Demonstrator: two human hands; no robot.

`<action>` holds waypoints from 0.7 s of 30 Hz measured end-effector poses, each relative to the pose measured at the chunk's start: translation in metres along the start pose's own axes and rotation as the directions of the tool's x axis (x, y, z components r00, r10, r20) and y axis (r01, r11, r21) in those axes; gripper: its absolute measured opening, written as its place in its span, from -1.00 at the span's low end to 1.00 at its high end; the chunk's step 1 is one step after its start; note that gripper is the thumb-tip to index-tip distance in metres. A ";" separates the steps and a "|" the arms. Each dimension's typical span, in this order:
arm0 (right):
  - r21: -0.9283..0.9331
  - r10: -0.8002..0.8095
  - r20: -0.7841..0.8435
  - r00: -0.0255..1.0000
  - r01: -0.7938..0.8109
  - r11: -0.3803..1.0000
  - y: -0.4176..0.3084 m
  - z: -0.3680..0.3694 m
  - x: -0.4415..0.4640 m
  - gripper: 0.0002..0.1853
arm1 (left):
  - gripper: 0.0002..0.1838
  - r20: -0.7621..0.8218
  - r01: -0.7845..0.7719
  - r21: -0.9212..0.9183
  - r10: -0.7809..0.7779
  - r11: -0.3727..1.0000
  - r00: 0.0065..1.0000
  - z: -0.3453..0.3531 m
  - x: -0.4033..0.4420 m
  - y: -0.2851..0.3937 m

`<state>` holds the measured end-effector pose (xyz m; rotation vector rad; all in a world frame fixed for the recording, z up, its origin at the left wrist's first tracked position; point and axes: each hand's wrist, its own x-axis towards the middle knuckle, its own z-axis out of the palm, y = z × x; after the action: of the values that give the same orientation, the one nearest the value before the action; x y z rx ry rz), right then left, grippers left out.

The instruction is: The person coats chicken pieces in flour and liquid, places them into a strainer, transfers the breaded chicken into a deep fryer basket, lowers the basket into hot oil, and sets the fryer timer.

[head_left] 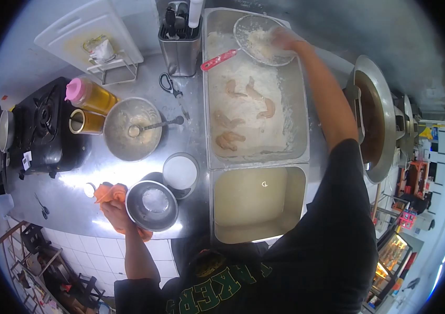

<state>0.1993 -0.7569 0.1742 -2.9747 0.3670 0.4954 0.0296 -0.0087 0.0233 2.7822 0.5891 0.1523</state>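
My left hand grips a bunched orange cloth on the steel counter, beside a metal bowl. My right hand is over a sieve with clumpy flour in it; its fingers are smeared by motion, so their hold cannot be made out. The sieve's red handle points left across a steel pan of flour. Several floured chicken pieces lie in that flour. Nearer to me is a second steel pan with pale, cloudy liquid.
A batter bowl with a ladle, a container of white stuff and scissors are on the counter. Oil bottles and a gas stove stand left, a utensil holder behind. A large wok is at right.
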 end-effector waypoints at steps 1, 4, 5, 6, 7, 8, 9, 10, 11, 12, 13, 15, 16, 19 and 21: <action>-0.158 -0.076 0.165 0.983 0.103 0.982 0.004 -0.003 0.003 -0.60 | -0.55 0.003 0.002 0.002 -0.002 1.000 1.000 0.001 0.001 0.000; -0.200 -0.134 0.167 0.977 0.166 0.966 -0.017 0.006 -0.013 -0.59 | -0.55 0.013 0.002 0.008 -0.002 1.000 1.000 -0.002 -0.001 0.001; -0.218 -0.158 0.166 0.973 0.192 0.957 -0.027 0.011 -0.022 -0.58 | -0.55 0.021 0.001 0.010 -0.001 1.000 1.000 -0.004 -0.001 0.004; -0.235 -0.182 0.164 0.969 0.218 0.947 -0.034 0.016 -0.028 -0.58 | -0.55 0.020 -0.008 0.011 0.008 1.000 1.000 -0.005 -0.001 0.005; -0.252 -0.209 0.163 0.964 0.245 0.936 -0.042 0.018 -0.031 -0.57 | -0.53 0.002 -0.032 -0.015 0.032 0.999 0.999 -0.005 -0.001 0.006; -0.247 -0.206 0.160 0.965 0.242 0.938 -0.042 0.022 -0.029 -0.57 | -0.52 -0.015 -0.055 -0.041 0.054 0.998 0.998 -0.005 -0.001 0.006; -0.263 -0.161 0.154 0.975 0.197 0.944 -0.043 0.025 -0.026 -0.53 | -0.52 -0.017 -0.060 -0.039 0.059 0.997 0.998 -0.003 0.000 0.001; -0.274 -0.138 0.149 0.979 0.175 0.946 -0.043 0.024 -0.023 -0.49 | -0.53 -0.008 -0.054 -0.020 0.054 0.998 0.999 0.001 0.001 -0.003; -0.285 -0.116 0.144 0.983 0.153 0.946 -0.039 0.027 -0.017 -0.45 | -0.54 0.002 -0.046 -0.002 0.046 0.999 0.999 0.004 0.002 -0.007; -0.141 -0.132 0.071 0.989 0.141 0.980 -0.024 0.036 -0.006 -0.46 | -0.54 0.001 -0.041 -0.004 0.041 0.999 0.999 0.004 0.002 -0.006; 0.005 -0.140 -0.001 0.990 0.140 0.990 -0.013 0.039 0.000 -0.46 | -0.53 0.008 -0.007 0.010 0.007 1.000 1.000 0.005 0.003 -0.004; 0.392 -0.097 -0.017 0.995 0.096 0.915 0.002 0.032 -0.008 -0.49 | -0.53 0.017 0.037 0.029 -0.037 0.999 0.999 0.001 0.002 -0.003; 0.720 -0.039 -0.011 0.999 0.035 0.693 0.007 0.029 -0.010 -0.51 | -0.53 0.027 0.034 0.014 -0.035 0.999 0.999 -0.001 0.001 -0.001; 0.660 -0.046 -0.011 0.999 0.042 0.750 -0.013 -0.014 -0.043 -0.56 | -0.52 0.053 0.055 0.012 -0.055 0.998 0.997 0.000 0.002 -0.003; 0.692 -0.059 -0.127 0.990 0.131 0.710 -0.012 -0.020 -0.054 -0.60 | -0.51 0.070 0.073 0.029 -0.075 0.997 0.995 -0.009 0.001 0.008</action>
<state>0.1588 -0.7366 0.2114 -2.2499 0.3134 0.1393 0.0318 -0.0134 0.0347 2.7732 0.6798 0.0297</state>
